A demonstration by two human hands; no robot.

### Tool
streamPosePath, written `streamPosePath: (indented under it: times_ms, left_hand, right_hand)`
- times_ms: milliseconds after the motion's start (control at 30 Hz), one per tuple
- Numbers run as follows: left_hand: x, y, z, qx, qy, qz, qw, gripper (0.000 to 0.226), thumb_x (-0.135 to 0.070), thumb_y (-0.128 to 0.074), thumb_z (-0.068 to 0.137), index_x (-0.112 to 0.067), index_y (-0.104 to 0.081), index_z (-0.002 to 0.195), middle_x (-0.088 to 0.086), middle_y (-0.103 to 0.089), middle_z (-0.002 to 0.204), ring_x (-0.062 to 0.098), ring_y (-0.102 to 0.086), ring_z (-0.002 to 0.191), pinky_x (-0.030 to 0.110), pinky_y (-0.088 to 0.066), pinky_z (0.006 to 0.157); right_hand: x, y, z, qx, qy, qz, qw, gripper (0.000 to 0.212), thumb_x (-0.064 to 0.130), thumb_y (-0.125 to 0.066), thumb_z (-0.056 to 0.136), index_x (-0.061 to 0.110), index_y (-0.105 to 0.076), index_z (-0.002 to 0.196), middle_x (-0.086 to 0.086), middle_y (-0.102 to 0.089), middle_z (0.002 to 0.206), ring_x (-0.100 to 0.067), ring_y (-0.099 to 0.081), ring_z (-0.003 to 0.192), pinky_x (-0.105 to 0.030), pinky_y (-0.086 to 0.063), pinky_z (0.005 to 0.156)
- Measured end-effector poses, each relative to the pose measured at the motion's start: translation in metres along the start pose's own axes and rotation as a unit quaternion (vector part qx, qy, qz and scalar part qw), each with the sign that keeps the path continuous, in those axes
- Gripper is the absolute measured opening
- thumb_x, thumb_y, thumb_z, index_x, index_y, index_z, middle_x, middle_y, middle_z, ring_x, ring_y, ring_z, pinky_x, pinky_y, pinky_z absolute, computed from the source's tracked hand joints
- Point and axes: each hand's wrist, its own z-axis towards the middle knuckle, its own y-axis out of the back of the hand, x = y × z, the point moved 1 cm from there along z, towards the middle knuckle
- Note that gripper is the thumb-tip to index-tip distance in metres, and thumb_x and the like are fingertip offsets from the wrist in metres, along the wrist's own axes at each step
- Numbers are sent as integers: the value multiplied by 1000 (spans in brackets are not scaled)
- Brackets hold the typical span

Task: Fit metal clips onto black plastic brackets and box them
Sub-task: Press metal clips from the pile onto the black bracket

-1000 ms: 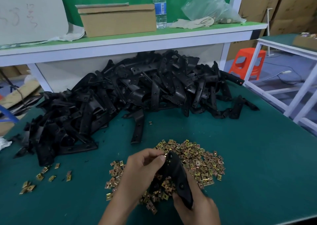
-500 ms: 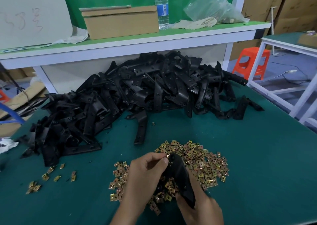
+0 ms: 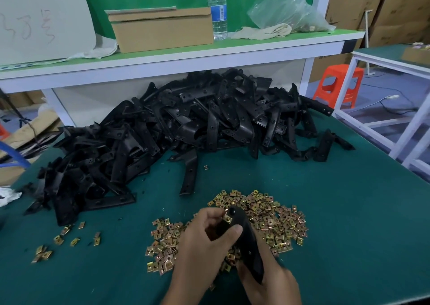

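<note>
Lower left: stray clips (image 3: 58,242). Centre: heap of black brackets (image 3: 186,130), piled within reach as stock. Lower centre: left hand (image 3: 204,242), fingers curled, pinches 1 metal clip (image 3: 226,217) at its fingertips against the upper end of the held bracket (image 3: 246,242), the thumb lying lower across the face, probably to seat it. Right hand (image 3: 270,281), fingers wrapped round the lower end, steadies the part over the clip pile (image 3: 274,221).

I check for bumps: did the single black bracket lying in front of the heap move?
No. The single bracket keeps its place beside the lone clip.
</note>
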Motion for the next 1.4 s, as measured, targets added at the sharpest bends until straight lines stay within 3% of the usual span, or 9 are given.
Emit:
streamPosePath:
  times_ms: [67, 200, 433, 667, 900, 1000, 1100, 1267, 1400]
  left_hand:
    - [-2, 2, -3, -47, -53, 64, 995, 33, -65, -72, 74, -42, -64, 95, -28, -68, 93, -7, -64, 89, 10, -46, 70]
    - [-4, -1, -4, -81, -137, 119, 980, 20, -51, -72, 83, -34, -65, 92, -21, -66, 88, 0, -62, 88, 13, -47, 72]
    - [-5, -7, -5, -90, -157, 135, 974, 19, -51, -67, 85, -33, -62, 92, -20, -62, 87, 1, -59, 85, 13, -44, 68]
    - [-3, -6, -6, -80, -170, 154, 970, 31, -57, -62, 87, -31, -66, 104, -22, -62, 100, -2, -58, 96, 18, -47, 81]
    - [3, 4, -12, -56, -154, 176, 971, 35, -62, -64, 82, -47, -61, 113, -29, -54, 103, -10, -50, 102, 10, -38, 80]
    - [2, 4, -15, -69, -147, 186, 969, 29, -64, -67, 77, -38, -65, 91, -25, -59, 90, -7, -53, 88, 10, -38, 71]
    - [-7, -2, -16, -84, -177, 175, 965, 33, -62, -65, 78, -30, -68, 83, -22, -58, 81, 1, -53, 81, 14, -36, 70]
    - [-29, -27, -15, -28, -250, 161, 954, 39, -63, -54, 83, -28, -70, 91, -26, -56, 86, -1, -53, 82, 18, -41, 70]
    - [-48, -71, -30, 25, -326, 149, 933, 38, -51, -62, 85, -18, -73, 99, -9, -67, 96, 6, -55, 93, 22, -45, 80]
  right_hand:
    - [0, 0, 0, -7, 2, 0, 1000, 86, 50, -71, 79, 68, -16, 142, 22, -70, 118, -2, -67, 109, -17, -51, 93]
    - [-1, 2, 0, 0, 2, -6, 1000, 86, 55, -65, 82, 70, -3, 139, 24, -68, 122, 1, -65, 113, -15, -49, 97]
    - [9, 9, 2, -4, -6, -13, 1000, 82, 58, -61, 86, 61, -7, 148, 28, -62, 130, 7, -59, 118, -8, -40, 102]
    - [7, 2, -1, -22, -14, 19, 999, 80, 48, -74, 76, 64, -31, 142, 22, -72, 108, -3, -70, 101, -18, -54, 91]
    - [2, 0, -2, -20, -32, 55, 998, 74, 70, -55, 66, 68, -35, 138, 27, -72, 99, 1, -71, 94, -15, -54, 86]
    - [1, 3, -3, -13, -48, 90, 995, 77, 54, -75, 73, 65, -36, 138, 26, -73, 99, 2, -70, 97, -7, -49, 85]
    - [1, 14, -7, -7, -62, 136, 989, 70, 45, -78, 77, 62, -42, 135, 34, -70, 91, 11, -67, 86, -1, -46, 78]
    - [-8, 48, -35, -13, -121, 215, 969, 41, 50, -65, 88, 67, -43, 117, 22, -74, 81, 9, -68, 74, -7, -49, 71]
    - [-26, 71, -72, -62, -184, 261, 946, 41, 14, -69, 91, 49, -59, 109, 7, -78, 81, -5, -73, 78, -22, -53, 78]
